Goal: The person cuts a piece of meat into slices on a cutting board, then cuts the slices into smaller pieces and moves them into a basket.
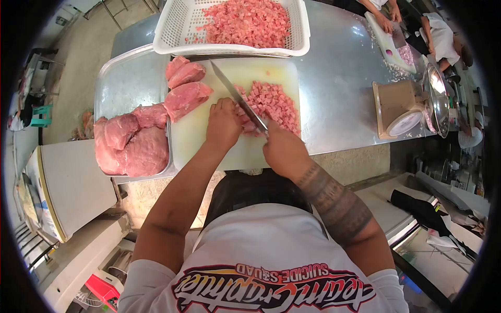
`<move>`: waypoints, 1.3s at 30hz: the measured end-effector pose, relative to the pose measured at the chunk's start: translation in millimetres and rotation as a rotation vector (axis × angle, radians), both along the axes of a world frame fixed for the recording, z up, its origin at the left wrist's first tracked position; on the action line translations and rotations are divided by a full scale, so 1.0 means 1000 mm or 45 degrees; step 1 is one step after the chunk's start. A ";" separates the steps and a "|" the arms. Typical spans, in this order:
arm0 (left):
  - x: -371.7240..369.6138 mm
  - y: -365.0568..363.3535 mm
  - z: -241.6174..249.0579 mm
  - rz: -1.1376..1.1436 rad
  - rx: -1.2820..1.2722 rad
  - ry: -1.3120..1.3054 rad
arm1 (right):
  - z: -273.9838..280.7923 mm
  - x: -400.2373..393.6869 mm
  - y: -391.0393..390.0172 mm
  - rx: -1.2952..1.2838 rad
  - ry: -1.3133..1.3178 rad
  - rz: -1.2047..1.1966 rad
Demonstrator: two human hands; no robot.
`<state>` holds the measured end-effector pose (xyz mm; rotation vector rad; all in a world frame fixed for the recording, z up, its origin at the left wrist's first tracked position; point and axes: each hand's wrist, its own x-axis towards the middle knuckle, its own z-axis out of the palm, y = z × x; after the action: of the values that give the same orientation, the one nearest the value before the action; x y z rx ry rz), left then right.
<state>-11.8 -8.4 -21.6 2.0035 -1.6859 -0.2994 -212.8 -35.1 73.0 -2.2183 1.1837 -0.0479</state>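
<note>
My right hand [284,148] is closed round the handle of a long kitchen knife [234,93], its blade slanting up to the left over the white cutting board [198,143]. Left of the blade, my left hand [224,122] has its fingers curled down on a piece of raw meat, mostly hidden by the fingers and knife. Small pink meat cubes [274,104] lie heaped to the right of the blade. Larger slabs of raw meat [188,99] rest on the board's left edge, and big chunks of meat [138,143] fill the front of a metal tray [107,78].
Behind the board stands a white perforated basket [169,34] holding many diced meat cubes [248,23]. A dial scale [399,107] with a metal pan is on the steel table [339,83] to the right. At the far right, other people's hands work at another cutting board [383,39].
</note>
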 end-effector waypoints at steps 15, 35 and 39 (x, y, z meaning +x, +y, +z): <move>-0.010 0.000 -0.008 0.068 -0.027 0.027 | 0.028 -0.029 0.026 0.192 0.183 0.086; -0.001 0.010 -0.009 -0.025 -0.147 0.048 | 0.025 -0.021 0.035 0.129 0.218 0.066; 0.003 0.009 -0.019 0.003 -0.073 -0.016 | -0.013 0.015 0.012 0.037 0.069 0.009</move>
<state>-8.6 0.2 -40.7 1.9700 -1.6808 -0.2353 -197.6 -22.8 59.9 -2.2111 1.1982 0.0319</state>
